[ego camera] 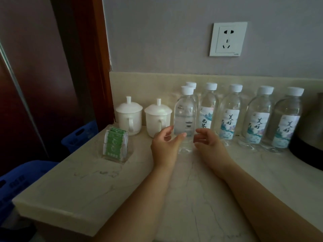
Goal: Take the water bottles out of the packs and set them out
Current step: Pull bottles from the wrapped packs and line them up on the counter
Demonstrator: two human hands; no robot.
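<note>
Several clear water bottles with white caps stand in a row along the back of the marble counter (192,198). One of them (185,112) stands in front of another at the row's left end, its label turned away. My left hand (164,145) is at this front bottle's lower left; the thumb lies across its front and the index fingertip reaches its left edge. My right hand (208,142) hovers at its lower right with loosely curled fingers, a small gap from the bottle. Four labelled bottles (230,110) stand to the right. No pack is in view.
Two white lidded cups (129,116) stand left of the bottles. A clear holder of green tea sachets (115,144) sits near the counter's left edge. A dark kettle (307,137) is at the far right. Blue crates (17,177) lie below on the left. A wall socket (228,39) is above.
</note>
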